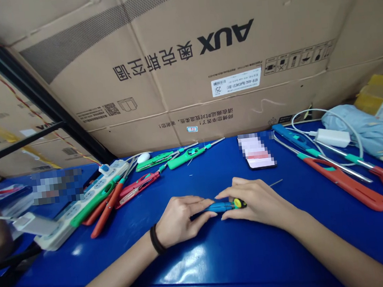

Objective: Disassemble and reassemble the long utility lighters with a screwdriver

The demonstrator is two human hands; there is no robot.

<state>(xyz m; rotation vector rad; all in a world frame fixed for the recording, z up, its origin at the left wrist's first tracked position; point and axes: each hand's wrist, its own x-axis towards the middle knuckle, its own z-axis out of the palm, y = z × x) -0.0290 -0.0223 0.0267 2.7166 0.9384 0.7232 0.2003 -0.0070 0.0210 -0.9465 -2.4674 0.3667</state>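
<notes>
Left hand (178, 220) and right hand (257, 200) both grasp a blue tool (223, 207). At three o'clock from it, an orange-handled lighter (349, 183) lies on the counter (254, 251).

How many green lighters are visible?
3: left lighter by the power strip; middle lighter and right lighter side by side near the cardboard. Others may be hidden.

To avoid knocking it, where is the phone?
In the head view, the phone lies right of centre on the table, between the right hand and the cardboard.
</notes>
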